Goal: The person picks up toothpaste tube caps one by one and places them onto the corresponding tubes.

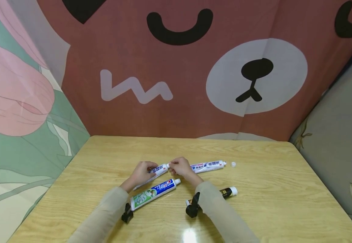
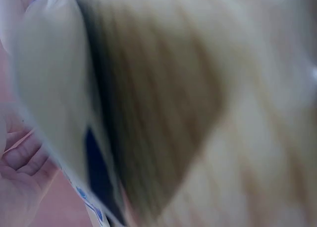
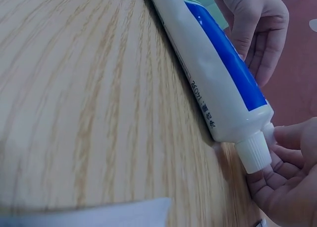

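Observation:
In the head view, my left hand (image 1: 142, 172) grips a slim white toothpaste tube (image 1: 160, 169) with blue lettering. Its neck end points right, toward my right hand (image 1: 182, 167), whose thumb and fingers pinch the small white cap (image 1: 169, 165) there. Just nearer to me lies a blue, green and white toothpaste tube (image 1: 154, 193), capped. It fills much of the right wrist view, where its white cap (image 3: 253, 152) overlaps the right hand's fingers (image 3: 287, 175). Close up and blurred in the left wrist view, a tube's pale end (image 2: 54, 73) covers part of the hands.
Right of the hands lies another white tube (image 1: 209, 166), its nozzle uncapped, with a loose white cap (image 1: 233, 164) beside it. A black tube with a white cap (image 1: 233, 191) lies partly under the right forearm. The wooden table (image 1: 270, 175) meets a patterned cloth wall behind.

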The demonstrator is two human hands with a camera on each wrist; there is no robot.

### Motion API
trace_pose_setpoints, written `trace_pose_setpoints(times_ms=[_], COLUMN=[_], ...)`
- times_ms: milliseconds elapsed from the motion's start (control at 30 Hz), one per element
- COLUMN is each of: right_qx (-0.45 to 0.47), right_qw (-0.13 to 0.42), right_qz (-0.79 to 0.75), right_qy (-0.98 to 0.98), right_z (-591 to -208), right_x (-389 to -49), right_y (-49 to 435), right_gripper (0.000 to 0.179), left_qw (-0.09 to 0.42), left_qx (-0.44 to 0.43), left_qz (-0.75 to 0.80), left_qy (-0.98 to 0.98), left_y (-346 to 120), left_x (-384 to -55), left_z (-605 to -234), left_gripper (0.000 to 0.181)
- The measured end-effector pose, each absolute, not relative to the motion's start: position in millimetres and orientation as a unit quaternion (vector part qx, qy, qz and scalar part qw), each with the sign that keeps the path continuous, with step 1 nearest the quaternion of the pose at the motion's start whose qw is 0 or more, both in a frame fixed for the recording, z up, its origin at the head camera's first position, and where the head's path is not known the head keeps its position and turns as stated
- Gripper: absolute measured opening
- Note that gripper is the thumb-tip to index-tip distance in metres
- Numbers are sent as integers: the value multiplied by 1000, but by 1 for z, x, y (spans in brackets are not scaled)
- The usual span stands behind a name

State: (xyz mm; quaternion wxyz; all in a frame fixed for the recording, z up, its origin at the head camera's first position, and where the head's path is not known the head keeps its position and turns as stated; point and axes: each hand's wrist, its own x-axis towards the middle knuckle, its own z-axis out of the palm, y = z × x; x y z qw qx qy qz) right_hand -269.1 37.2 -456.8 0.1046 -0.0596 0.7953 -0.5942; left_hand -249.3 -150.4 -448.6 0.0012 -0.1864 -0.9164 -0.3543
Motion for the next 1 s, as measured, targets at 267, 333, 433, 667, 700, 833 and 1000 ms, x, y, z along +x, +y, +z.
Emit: trace_pose_setpoints(times_ms=[267, 333, 433, 667, 700, 833, 1000], right_qx=[-71, -76, -89, -115, -119, -122, -125], right_qw=[104, 98, 89, 82, 82, 88, 91], right_qz=[-560, -553, -548, -558, -557, -559, -565], right_qy=[819, 824, 827, 818, 818, 815, 811], right_z=[-447, -445, -442, -434, -433, -430, -427], right_x=[-266, -265, -262, -253, -252, -246, -239], right_y=[45, 48, 53, 62, 64, 71, 82], right_gripper=[29, 30, 30, 22, 21, 22, 24], left_qw=[0, 3, 19, 65, 70, 84, 91], left_qx=[-213, -205, -201, -229, -234, -246, -240], left_qz=[-361, -363, -371, -410, -415, -434, -454], left_qy=[-908, -909, -906, -881, -876, -863, -853], left_y=[-150, -149, -149, -144, -143, -137, -130], left_x=[-248, -246, -243, -236, -235, -231, -226], left_z=[-444, -442, -438, -429, -428, -427, -427], left_gripper=[33, 33, 32, 30, 30, 30, 28])
